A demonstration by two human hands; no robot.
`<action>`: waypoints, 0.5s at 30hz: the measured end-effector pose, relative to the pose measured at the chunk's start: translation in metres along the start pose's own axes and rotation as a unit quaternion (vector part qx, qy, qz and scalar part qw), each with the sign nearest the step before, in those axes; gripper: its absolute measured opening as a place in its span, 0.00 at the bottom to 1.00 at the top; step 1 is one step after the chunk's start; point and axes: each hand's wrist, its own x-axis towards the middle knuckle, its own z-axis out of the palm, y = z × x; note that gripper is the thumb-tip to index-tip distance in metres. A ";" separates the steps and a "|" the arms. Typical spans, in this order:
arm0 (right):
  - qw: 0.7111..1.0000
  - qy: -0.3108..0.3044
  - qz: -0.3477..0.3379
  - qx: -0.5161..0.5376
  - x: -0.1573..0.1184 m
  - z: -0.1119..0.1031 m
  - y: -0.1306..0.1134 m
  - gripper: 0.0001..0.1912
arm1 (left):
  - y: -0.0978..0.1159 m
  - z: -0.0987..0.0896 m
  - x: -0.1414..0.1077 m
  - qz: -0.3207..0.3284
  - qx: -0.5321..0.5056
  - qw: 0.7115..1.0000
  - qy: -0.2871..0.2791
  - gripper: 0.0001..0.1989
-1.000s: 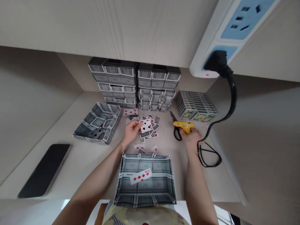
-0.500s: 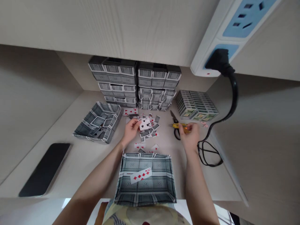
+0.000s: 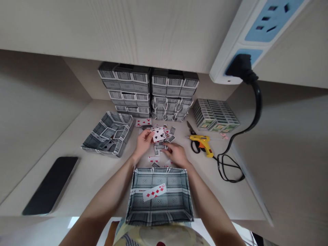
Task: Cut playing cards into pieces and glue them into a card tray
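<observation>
Between thumb and fingers, my left hand [image 3: 143, 141] pinches a five of spades playing card [image 3: 159, 134], face up. My right hand [image 3: 175, 153] is over the loose pile of cut card pieces [image 3: 160, 147], its thumb and fingertips at the pieces; whether it grips one I cannot make out. To its right a yellow glue gun [image 3: 203, 141] lies on the desk, resting across black-handled scissors [image 3: 195, 147]. Close to my body stands an open box made of cards [image 3: 164, 213], with a cut strip of the six of diamonds [image 3: 154, 192] inside.
Stacked card-built boxes [image 3: 148, 92] line the back wall. An open card tray [image 3: 120, 145] and a phone [image 3: 51, 184] are at left. Packs of cards [image 3: 216, 114] stand back right. A black cable [image 3: 230, 167] loops at right, and a power strip [image 3: 241, 51] hangs above.
My right hand has let go of the glue gun, leaving it on the scissors, and moved left to the card pieces. The left hand still holds its card in the same place.
</observation>
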 end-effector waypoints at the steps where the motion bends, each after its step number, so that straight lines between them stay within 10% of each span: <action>1: 1.000 0.004 0.007 0.020 -0.001 0.000 0.001 0.16 | 0.000 0.000 0.000 -0.002 -0.001 1.000 0.001 0.12; 15: 0.879 0.120 0.087 0.454 -0.011 -0.014 -0.011 0.11 | -0.001 -0.002 0.002 -0.025 -0.019 0.999 0.024 0.13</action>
